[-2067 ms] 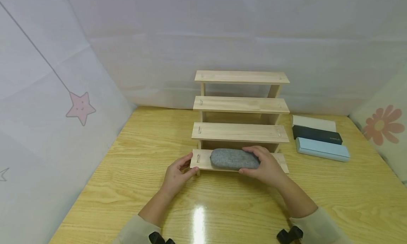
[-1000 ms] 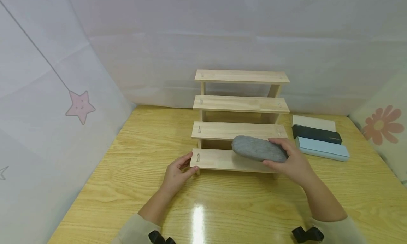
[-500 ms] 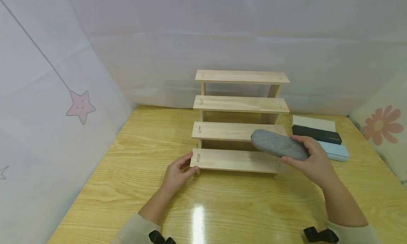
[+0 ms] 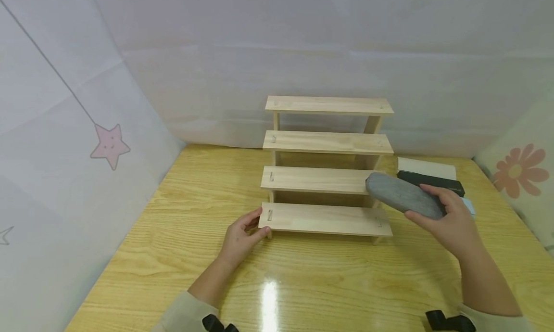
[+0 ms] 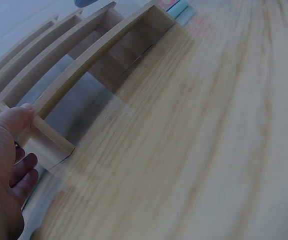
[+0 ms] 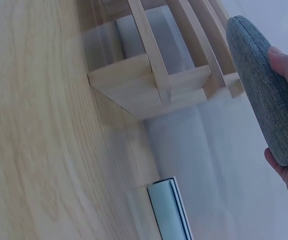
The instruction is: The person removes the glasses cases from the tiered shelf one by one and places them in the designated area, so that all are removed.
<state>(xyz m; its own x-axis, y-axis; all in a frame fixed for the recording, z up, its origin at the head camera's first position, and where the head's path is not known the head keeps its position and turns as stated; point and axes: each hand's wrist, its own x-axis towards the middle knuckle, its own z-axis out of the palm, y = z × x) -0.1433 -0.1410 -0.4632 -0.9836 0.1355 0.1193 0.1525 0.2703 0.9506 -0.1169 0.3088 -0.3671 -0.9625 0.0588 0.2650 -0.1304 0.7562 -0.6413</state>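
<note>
My right hand grips a grey fabric glasses case by its right end, lifted and slightly tilted, just right of the wooden step rack. In the right wrist view the case hangs in the air, with the thumb and fingers around it. At the rack's lowest step, my left hand pinches the left end between thumb and fingers. The left wrist view shows the thumb of that hand on the board's top corner, the other fingers partly curled below. All steps of the rack are bare.
Right of the rack lie a cream case, a black case and a light blue case, the last largely hidden behind my right hand in the head view. White cloth walls border the wooden table at the back and sides.
My right hand has lifted the grey glasses case off the lowest step and carried it to the right, beyond the rack's edge. The left hand stays on the step's left end.
</note>
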